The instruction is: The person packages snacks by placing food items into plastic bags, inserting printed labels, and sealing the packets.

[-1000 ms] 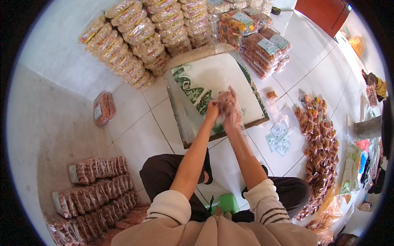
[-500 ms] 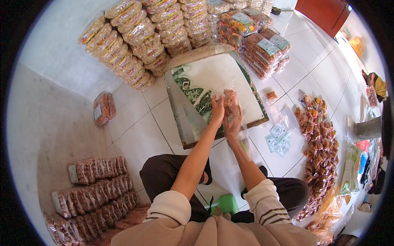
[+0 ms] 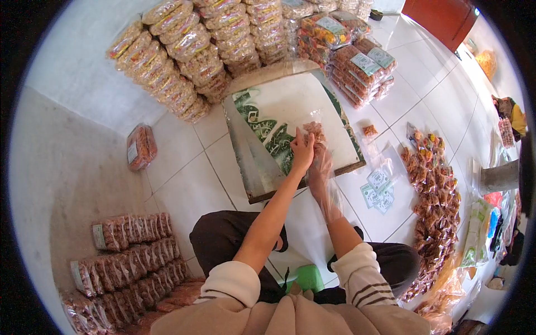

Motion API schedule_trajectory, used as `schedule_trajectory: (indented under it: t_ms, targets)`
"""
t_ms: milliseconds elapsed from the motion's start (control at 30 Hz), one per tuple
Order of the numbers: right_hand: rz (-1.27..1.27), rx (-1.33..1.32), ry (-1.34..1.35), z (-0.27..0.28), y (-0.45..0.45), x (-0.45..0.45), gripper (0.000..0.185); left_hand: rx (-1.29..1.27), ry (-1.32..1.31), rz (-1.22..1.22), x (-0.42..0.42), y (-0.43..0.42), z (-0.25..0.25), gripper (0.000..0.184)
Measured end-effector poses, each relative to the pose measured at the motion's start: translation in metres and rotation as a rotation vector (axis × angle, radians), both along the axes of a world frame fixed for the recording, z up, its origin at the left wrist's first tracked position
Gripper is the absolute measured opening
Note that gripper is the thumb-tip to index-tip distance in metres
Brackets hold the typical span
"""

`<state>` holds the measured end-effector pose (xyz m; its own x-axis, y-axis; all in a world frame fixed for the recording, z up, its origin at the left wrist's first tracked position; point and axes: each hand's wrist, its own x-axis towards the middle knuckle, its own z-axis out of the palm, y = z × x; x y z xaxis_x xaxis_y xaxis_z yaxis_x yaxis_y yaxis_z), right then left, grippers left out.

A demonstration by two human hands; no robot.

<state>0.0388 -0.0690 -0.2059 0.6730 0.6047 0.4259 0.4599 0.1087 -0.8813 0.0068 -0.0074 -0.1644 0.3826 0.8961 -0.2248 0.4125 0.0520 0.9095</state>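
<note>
The low table (image 3: 273, 100) spreads out before me, and above its near right part a long clear plastic bag (image 3: 333, 204) runs back along my right forearm. My right hand (image 3: 319, 163) seems to be inside it, its closure too veiled to tell; my left hand (image 3: 302, 151) lies loosely open against the outside. Brown snacks (image 3: 314, 131) sit at the bag's far end. I judge I'm settling them, which calls for light, even pressure.

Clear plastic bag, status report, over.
Right hand inside the clear plastic bag, at the brown snacks. Left hand beside it, index finger extended. Bag partly over the white tabletop. No obstruction seen.
</note>
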Motion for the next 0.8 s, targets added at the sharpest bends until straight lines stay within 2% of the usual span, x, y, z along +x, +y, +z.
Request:
schedule_trajectory:
  t_ms: [67,133,200,267,333,367,400,433,467,500,567,633,700,733,800]
  targets:
    - [-0.010,0.141,0.558,0.012,-0.003,-0.002,0.022,0.000,-0.026,-0.004,0.001,-0.004,-0.003,0.068]
    - [-0.038,0.170,0.564,0.004,0.007,0.003,0.024,0.036,-0.211,-0.059,0.000,-0.007,-0.012,0.060]
    - [-0.065,0.199,0.575,0.003,0.010,0.005,0.027,0.063,-0.170,-0.076,-0.003,-0.013,-0.017,0.056]
    - [-0.223,-0.148,-0.004,0.033,0.004,0.005,0.027,0.089,-0.129,-0.096,-0.002,-0.014,-0.025,0.053]
    - [-0.256,-0.118,-0.018,0.031,0.006,0.006,0.026,0.241,-0.206,-0.055,0.001,-0.011,-0.043,0.052]
    - [-0.239,-0.098,0.097,0.033,0.004,0.005,0.025,0.242,-0.212,-0.058,0.003,-0.009,-0.045,0.052]
    - [-0.222,-0.080,0.210,0.032,0.001,0.007,0.024,0.212,-0.088,-0.062,0.002,-0.006,-0.042,0.053]
    - [-0.225,-0.084,0.205,0.031,-0.001,0.009,0.024,0.180,0.040,-0.068,0.000,-0.005,-0.039,0.054]
    - [-0.227,-0.046,0.093,0.028,-0.002,0.009,0.022,0.176,0.038,-0.070,0.000,-0.006,-0.038,0.054]
    - [-0.226,-0.007,-0.017,0.025,-0.003,0.009,0.020,0.181,-0.011,-0.074,-0.002,-0.005,-0.041,0.054]
    - [-0.193,0.013,-0.025,0.019,0.001,0.014,0.020,0.187,-0.058,-0.077,-0.006,-0.004,-0.048,0.054]
    - [-0.158,0.034,-0.039,0.011,0.004,0.016,0.020,0.074,-0.128,-0.049,-0.008,-0.005,-0.043,0.056]
    - [-0.075,0.203,0.299,0.008,0.005,0.016,0.023,0.117,-0.163,0.014,-0.004,-0.007,-0.041,0.057]
    - [-0.075,0.203,0.296,0.009,0.007,0.016,0.023,0.157,-0.190,0.077,-0.004,-0.009,-0.042,0.058]
    - [-0.263,0.212,0.625,0.006,0.013,0.016,0.023,0.249,-0.213,0.048,-0.006,-0.012,-0.039,0.060]
